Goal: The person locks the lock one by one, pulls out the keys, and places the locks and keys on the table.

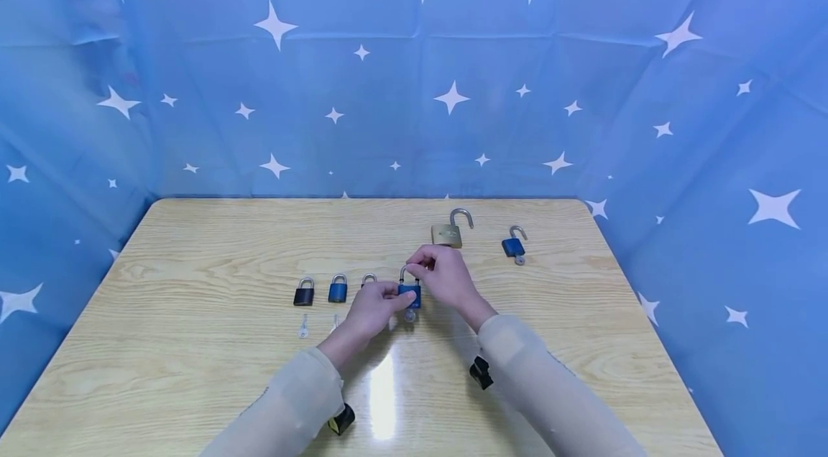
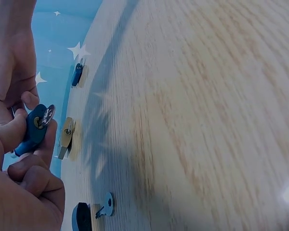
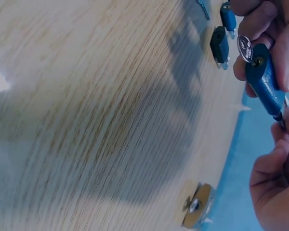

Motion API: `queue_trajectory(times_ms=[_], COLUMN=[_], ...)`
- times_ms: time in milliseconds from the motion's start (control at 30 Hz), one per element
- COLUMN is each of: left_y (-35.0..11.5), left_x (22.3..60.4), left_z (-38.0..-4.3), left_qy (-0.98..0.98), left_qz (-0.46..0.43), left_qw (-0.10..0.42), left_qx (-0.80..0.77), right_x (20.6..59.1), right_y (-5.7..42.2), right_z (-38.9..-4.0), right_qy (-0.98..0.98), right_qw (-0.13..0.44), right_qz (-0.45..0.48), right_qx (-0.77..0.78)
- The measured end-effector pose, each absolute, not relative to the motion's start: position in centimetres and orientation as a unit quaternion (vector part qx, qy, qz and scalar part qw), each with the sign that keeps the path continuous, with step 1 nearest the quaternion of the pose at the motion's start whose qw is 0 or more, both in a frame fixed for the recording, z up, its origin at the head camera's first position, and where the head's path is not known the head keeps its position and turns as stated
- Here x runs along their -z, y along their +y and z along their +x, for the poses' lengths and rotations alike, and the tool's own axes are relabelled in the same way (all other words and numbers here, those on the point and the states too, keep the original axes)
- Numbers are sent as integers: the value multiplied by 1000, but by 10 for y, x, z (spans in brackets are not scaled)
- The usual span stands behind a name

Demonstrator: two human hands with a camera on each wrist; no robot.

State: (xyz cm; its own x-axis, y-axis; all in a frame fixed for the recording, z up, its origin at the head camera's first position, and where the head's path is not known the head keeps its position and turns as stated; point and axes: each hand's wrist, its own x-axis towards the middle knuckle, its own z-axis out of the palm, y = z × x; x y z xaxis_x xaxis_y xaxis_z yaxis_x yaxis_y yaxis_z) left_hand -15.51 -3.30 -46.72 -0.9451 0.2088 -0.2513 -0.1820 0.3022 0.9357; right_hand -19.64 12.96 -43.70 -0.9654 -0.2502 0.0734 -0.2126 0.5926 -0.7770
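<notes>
Between my two hands is a blue padlock (image 1: 410, 297), raised off the table with its shackle upward. My left hand (image 1: 371, 310) grips its body, thumb across the front. The fingertips of my right hand (image 1: 448, 276) pinch the shackle from above, hiding part of the loop. A round-headed key (image 3: 244, 48) sits in the keyhole on the underside of the body. The same key (image 2: 48, 115) sticks out toward the camera in the left wrist view.
Left of my hands stand a black padlock (image 1: 303, 295), another blue padlock (image 1: 338, 292) and a partly hidden padlock (image 1: 369, 278). Loose keys (image 1: 303, 328) lie before them. Behind to the right lie an unlocked brass padlock (image 1: 446, 236) and an unlocked blue padlock (image 1: 514, 247) with its key in.
</notes>
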Motion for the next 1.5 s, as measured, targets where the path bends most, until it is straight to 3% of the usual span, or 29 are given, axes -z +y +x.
queue_trajectory(times_ms=[333,867,1067,1300,1500], left_y=[-32,-33,-35,-39,-42], left_x=[462,462,462,463,463], left_z=[-153,-152,-154,-158,-160], left_qy=[787,797,800,808,807], left_qz=[-7,22,24,-1,-24], left_qw=[165,171,177,163,165], left_qx=[-595,-578,-573,-567,-566], right_x=[436,431,436,449,461], right_y=[124,129,135,147,143], right_z=[-191,-185,-182,-167,-143], right_qy=[893,904,907,898,871], right_qw=[-3,40,30,25,57], right_qz=[-108,-108,-102,-46,-27], right_qx=[436,411,406,436,486])
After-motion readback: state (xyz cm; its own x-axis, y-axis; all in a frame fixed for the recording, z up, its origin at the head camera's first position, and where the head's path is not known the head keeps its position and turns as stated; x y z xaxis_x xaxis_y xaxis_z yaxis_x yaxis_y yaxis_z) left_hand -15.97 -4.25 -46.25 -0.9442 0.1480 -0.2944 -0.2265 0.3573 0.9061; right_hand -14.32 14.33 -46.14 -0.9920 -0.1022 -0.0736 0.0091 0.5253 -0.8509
